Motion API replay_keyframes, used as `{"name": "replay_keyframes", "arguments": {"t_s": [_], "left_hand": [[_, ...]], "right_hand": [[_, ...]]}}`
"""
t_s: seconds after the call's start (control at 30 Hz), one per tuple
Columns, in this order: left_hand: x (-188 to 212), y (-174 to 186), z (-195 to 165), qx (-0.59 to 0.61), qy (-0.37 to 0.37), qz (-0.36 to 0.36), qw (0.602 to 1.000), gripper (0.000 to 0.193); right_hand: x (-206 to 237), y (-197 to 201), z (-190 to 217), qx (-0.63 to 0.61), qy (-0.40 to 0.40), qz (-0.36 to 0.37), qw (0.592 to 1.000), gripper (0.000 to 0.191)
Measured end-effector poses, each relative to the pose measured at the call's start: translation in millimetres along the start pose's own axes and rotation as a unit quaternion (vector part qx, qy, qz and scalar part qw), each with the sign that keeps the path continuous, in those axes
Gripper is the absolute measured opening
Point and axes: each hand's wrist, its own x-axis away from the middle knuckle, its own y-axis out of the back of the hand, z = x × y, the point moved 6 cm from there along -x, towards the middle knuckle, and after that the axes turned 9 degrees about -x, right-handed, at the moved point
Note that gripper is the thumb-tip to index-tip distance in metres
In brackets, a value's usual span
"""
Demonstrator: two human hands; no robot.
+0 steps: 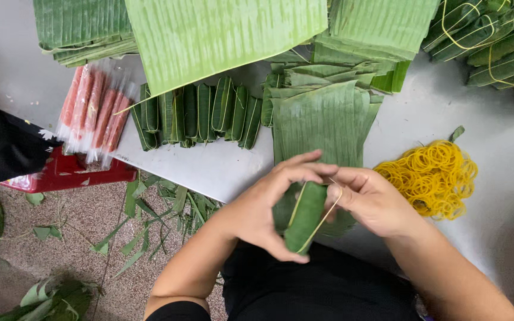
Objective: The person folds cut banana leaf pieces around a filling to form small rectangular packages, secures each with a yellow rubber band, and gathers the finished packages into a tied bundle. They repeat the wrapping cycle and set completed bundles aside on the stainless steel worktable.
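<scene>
Leaf-wrapped roll [304, 215], ribbed and oblong, sits gripped between both hands, yellow rubber band [328, 211] around.

The broad green banana leaf sheets [227, 35] at the top of the frame run off the upper edge, so their full length is lost. At upper right, the tied leaf-wrapped bundles [501, 47] are cut by the corner. The left hand [269, 208] covers much of the small green leaf parcel [304, 217], hiding its near side. A dark sleeve [1, 148] at the left edge shows no hand. What the clear-wrapped pinkish-red sticks [93, 113] are is unclear.
</scene>
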Motion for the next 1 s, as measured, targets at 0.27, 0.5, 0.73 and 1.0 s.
{"name": "replay_keyframes", "arguments": {"t_s": [0.27, 0.5, 0.73, 1.0], "left_hand": [[24.3, 54.7, -14.8, -0.138, 0.072, -0.048, 0.987, 0.101], [43.1, 99.4, 2.6, -0.552, 0.243, -0.248, 0.758, 0.079], [63.1, 110.9, 17.6, -0.126, 0.208, -0.495, 0.834, 0.033], [48.0, 97.0, 70.9, 0.322, 0.263, -0.460, 0.784, 0.049]], "right_hand": [[-44.5, -13.6, 43.3, 0.239, -0.002, 0.071, 0.968, 0.036], [-124.1, -30.4, 112.9, 0.032, 0.114, -0.133, 0.984, 0.039], [-94.8, -23.9, 104.4, 0.015, 0.149, -0.072, 0.986, 0.024], [-22.2, 28.1, 77.4, 0.350, 0.004, -0.062, 0.935, 0.032]]}}
